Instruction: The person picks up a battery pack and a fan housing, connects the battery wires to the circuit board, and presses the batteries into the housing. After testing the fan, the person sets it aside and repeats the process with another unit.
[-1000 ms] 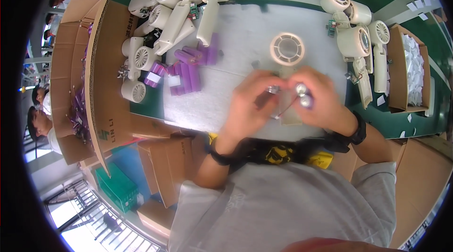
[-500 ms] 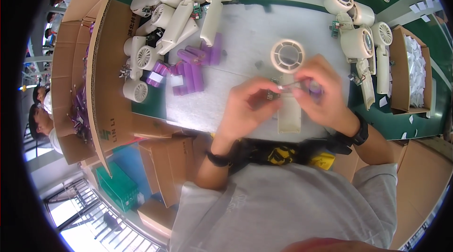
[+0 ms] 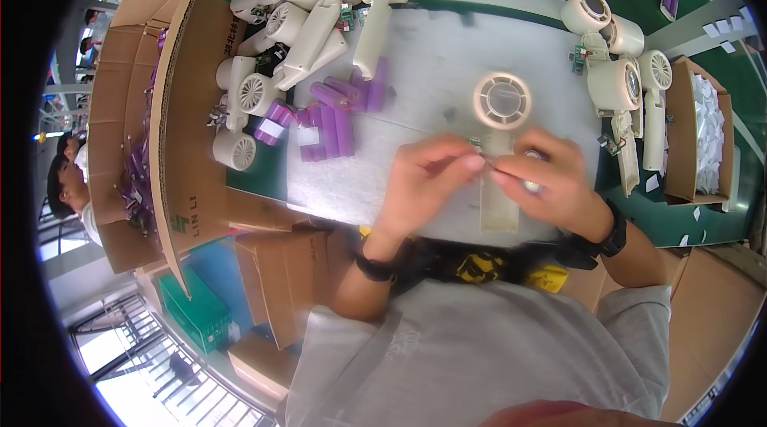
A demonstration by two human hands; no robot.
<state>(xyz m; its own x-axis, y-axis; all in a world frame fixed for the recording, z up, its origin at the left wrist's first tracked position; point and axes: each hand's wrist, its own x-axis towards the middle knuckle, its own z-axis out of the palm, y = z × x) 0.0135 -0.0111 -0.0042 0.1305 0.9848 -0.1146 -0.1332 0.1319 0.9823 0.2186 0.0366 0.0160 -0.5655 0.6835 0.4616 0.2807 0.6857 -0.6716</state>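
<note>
Fan shell (image 3: 498,144) looks cream-white, round-headed and long-handled.

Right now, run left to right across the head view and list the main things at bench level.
Large open cardboard box, purple battery cells, left hand, right hand, small cardboard box of white slips.

Right hand (image 3: 561,187) around battery pack (image 3: 532,186)
</note>
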